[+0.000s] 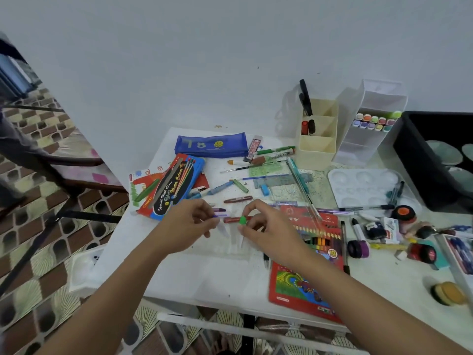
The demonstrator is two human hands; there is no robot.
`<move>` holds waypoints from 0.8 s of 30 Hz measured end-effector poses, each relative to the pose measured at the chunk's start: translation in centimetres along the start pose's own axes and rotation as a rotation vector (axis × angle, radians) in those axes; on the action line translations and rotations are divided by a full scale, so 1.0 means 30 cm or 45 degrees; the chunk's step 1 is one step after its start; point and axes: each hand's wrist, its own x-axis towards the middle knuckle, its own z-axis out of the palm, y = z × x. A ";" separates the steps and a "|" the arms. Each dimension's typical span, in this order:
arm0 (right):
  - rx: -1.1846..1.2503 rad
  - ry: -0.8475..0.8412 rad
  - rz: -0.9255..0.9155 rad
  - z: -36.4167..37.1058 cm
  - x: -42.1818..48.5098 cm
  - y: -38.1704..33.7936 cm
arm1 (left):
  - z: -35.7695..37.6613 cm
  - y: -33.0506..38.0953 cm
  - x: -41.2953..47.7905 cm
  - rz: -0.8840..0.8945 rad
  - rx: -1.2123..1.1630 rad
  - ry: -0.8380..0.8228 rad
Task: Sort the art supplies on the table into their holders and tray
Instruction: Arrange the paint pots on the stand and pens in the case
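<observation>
My left hand pinches a thin purple pen over the middle of the white table. A clear, blurred piece hangs below its fingers. My right hand sits just to the right, thumb and forefinger shut on a small green piece. A red crayon lies between the two hands. At the back stand a cream holder with black and red markers and a white holder with pastel markers. A black tray sits far right.
Loose pens, brushes, crayons and rulers are scattered over the table. A blue pencil case, a watercolour pack, a red crayon box, a white palette, tape rolls and ink pots lie around. The table's left edge drops to a patterned floor.
</observation>
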 end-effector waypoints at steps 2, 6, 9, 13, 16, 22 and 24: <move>-0.009 -0.015 -0.031 0.042 0.018 -0.015 | -0.052 -0.018 -0.003 -0.005 -0.014 0.021; 0.023 -0.037 -0.038 0.130 0.069 -0.039 | -0.169 -0.063 -0.013 -0.005 0.031 0.050; -0.065 -0.052 -0.052 0.186 0.084 -0.032 | -0.215 -0.092 -0.024 -0.022 0.009 -0.022; -0.331 -0.007 -0.123 0.206 0.072 0.012 | -0.216 -0.125 -0.011 -0.004 0.001 -0.143; -0.396 0.066 -0.115 0.188 0.061 0.037 | -0.182 -0.146 0.006 0.008 -0.036 -0.167; -0.288 0.124 -0.058 0.188 0.066 0.000 | -0.100 -0.189 0.012 0.084 -0.048 -0.178; -0.114 0.099 -0.008 0.210 0.078 -0.020 | -0.087 -0.208 0.015 0.123 -0.005 -0.115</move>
